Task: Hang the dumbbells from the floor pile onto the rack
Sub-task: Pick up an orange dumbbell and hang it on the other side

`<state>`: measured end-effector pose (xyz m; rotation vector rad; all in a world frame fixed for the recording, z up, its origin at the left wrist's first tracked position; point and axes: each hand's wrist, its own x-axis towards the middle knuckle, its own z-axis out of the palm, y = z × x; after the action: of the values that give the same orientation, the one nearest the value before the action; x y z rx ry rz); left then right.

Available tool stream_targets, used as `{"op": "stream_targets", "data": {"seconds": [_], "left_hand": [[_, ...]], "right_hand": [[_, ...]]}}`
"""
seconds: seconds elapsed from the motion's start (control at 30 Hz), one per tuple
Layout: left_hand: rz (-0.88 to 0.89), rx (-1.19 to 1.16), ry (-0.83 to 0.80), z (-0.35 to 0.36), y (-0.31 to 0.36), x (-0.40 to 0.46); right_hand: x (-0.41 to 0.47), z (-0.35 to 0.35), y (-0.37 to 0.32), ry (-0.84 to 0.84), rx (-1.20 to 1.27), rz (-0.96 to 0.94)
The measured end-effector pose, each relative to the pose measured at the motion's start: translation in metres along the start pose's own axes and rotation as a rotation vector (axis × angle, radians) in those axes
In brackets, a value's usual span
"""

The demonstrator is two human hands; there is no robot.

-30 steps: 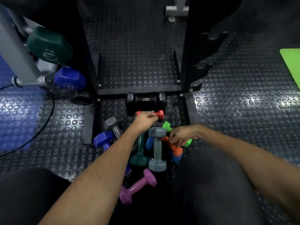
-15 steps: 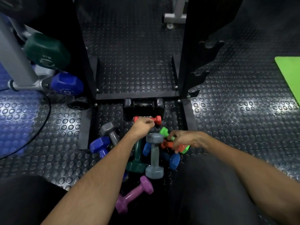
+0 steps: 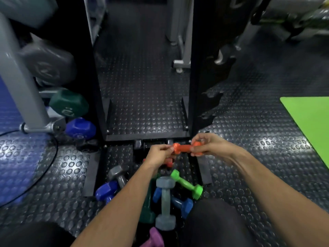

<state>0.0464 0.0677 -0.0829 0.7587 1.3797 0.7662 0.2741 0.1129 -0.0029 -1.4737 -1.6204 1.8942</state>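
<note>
An orange dumbbell (image 3: 184, 148) is held level above the pile, just in front of the black rack's base bar (image 3: 147, 137). My right hand (image 3: 207, 145) grips its right end, and my left hand (image 3: 160, 155) pinches its left end. Under my left hand a red dumbbell (image 3: 168, 162) peeks out. The floor pile below holds a green dumbbell (image 3: 186, 184), a grey-blue one (image 3: 165, 202), a dark green one (image 3: 148, 207), blue ones (image 3: 183, 205), a grey one (image 3: 118, 174) and a purple one (image 3: 154, 237). The rack's hooked right upright (image 3: 210, 82) rises behind.
Big green (image 3: 68, 104) and blue (image 3: 80, 128) dumbbells sit on a grey stand (image 3: 23, 73) at the left, with a cable (image 3: 51, 157) on the floor. A lime mat (image 3: 309, 122) lies at the right. My knees frame the pile at the bottom.
My right hand has lifted the orange dumbbell out of the pile toward the rack base. My left hand left the red dumbbell and took the orange one's other end. The view tilted up.
</note>
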Motion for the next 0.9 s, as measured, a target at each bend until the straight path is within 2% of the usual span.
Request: {"op": "stream_targets", "data": {"seconds": [0.1, 0.2, 0.33, 0.43, 0.53, 0.7, 0.9], "left_hand": [[0.061, -0.128, 0.024, 0.000, 0.039, -0.003], [0.085, -0.220, 0.072, -0.003, 0.083, -0.009], [0.184, -0.224, -0.017, -0.005, 0.143, -0.028], [0.346, -0.158, -0.088, -0.001, 0.202, -0.051], [0.543, -0.160, -0.009, 0.003, 0.275, -0.075], [0.804, -0.328, 0.089, 0.005, 0.382, -0.123], [0.999, -0.297, 0.021, 0.007, 0.465, -0.173]], "right_hand": [[-0.016, -0.006, -0.040, -0.047, -0.017, -0.075], [-0.030, -0.007, -0.075, 0.101, -0.098, -0.180], [-0.061, -0.008, -0.125, 0.315, -0.141, -0.357], [-0.094, -0.012, -0.169, 0.401, -0.138, -0.528], [-0.133, -0.023, -0.218, 0.456, -0.114, -0.708], [-0.187, -0.029, -0.295, 0.528, -0.105, -0.960], [-0.228, -0.029, -0.365, 0.674, -0.147, -1.160]]}}
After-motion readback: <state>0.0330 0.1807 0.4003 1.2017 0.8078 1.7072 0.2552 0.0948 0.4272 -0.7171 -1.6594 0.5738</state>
